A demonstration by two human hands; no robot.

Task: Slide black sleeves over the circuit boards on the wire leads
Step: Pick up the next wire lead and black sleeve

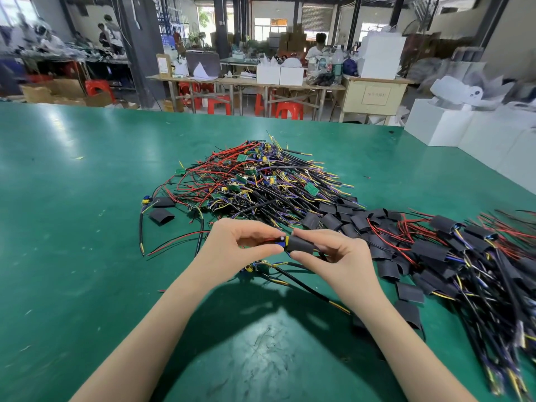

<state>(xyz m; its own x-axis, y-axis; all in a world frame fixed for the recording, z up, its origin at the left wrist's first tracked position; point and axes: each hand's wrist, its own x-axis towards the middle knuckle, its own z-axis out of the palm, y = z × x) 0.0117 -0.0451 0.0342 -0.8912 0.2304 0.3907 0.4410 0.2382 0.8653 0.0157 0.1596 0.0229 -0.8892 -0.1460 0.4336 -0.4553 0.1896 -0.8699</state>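
My left hand [246, 248] pinches a small circuit board [280, 241] with blue and yellow parts, its red and black leads trailing off to the left. My right hand [333, 253] grips a black sleeve [300, 245] between thumb and fingers. The sleeve's open end covers part of the board; the board's left end still shows. Both hands hover just above the green table [87, 227]. A big pile of bare boards on wire leads [261, 181] lies behind the hands.
Loose black sleeves [342, 219] are scattered to the right of my hands. Sleeved boards on leads [478, 256] are heaped at the far right. Two empty sleeves [161, 216] lie left of the pile. White boxes [452, 126] stand at the table's back right.
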